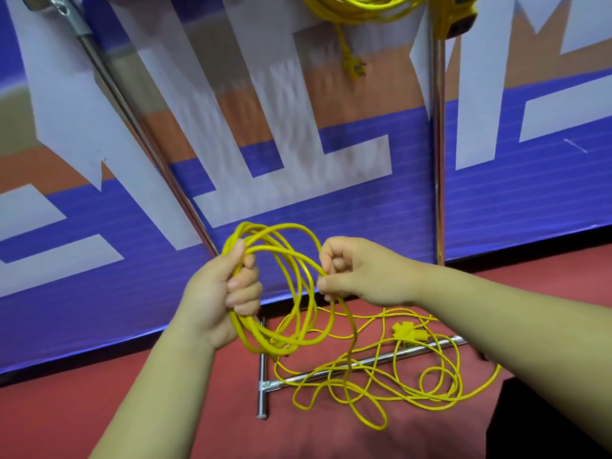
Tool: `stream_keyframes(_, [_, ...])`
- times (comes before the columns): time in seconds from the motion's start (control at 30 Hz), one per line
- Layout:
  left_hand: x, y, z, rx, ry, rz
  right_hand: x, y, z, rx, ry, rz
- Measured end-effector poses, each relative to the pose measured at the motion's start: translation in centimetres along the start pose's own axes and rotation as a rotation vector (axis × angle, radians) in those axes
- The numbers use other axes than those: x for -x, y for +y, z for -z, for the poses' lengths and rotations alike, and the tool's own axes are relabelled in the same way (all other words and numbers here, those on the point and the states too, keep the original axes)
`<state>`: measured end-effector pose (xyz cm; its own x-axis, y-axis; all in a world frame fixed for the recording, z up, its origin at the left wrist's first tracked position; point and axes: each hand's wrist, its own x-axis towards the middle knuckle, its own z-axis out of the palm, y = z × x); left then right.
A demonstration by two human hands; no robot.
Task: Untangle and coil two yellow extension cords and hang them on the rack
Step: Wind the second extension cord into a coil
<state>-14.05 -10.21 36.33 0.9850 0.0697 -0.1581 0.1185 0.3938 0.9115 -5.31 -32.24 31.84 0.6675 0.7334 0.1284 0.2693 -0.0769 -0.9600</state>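
Observation:
My left hand [222, 293] grips a coil of several loops of yellow extension cord [288, 260], held up in front of me. My right hand [351, 270] pinches one strand at the coil's right side. From there the cord drops to a loose yellow tangle [381, 385] on the red floor, with its yellow socket block [405, 331] lying among the loops. A second yellow cord [357, 8] hangs coiled at the top of the chrome rack, its plug [354, 66] dangling below and a yellow socket block [457, 18] beside the right post.
The rack has a slanted chrome pole [139, 127] on the left and an upright post [437, 144] on the right. Its base bars [331, 371] lie on the floor under the tangle. A blue, white and orange banner wall [99, 253] stands close behind.

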Motion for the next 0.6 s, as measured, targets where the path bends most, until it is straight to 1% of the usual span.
stream_keyframes(0.07, [0.1,1.1,1.3,0.110,-0.039,-0.012,0.3,0.5,0.0,-0.038,-0.075,-0.042])
stream_keyframes(0.1, [0.2,1.4,1.8,0.128,-0.051,-0.018,0.3,0.6,-0.1,-0.050,-0.097,-0.065])
stream_keyframes(0.13, [0.3,1.5,2.2,0.104,-0.042,-0.024,0.4,0.6,0.0,-0.068,-0.099,-0.084])
stream_keyframes(0.2, [0.3,1.2,2.4,-0.054,0.040,-0.019,0.3,0.5,0.2,-0.097,-0.050,-0.102])
stream_keyframes(0.27, [0.2,0.2,2.1,-0.203,0.118,0.028,0.3,0.0,0.5,-0.076,0.014,-0.090])
stream_keyframes(0.3, [0.1,-0.3,2.1,-0.236,0.145,0.062,0.3,-0.2,0.7,-0.051,0.027,-0.082])
stream_keyframes(0.43, [-0.2,-0.8,2.7,-0.257,0.164,0.166,0.1,-1.1,1.2,-0.006,0.009,-0.035])
stream_keyframes(0.53, [-0.3,-0.6,3.3,-0.218,0.140,0.188,-0.2,-1.7,1.7,-0.020,0.012,-0.001])
stream_keyframes(0.6, [-0.3,-0.7,3.5,-0.215,0.106,0.202,-0.3,-2.0,2.2,-0.032,-0.023,-0.002])
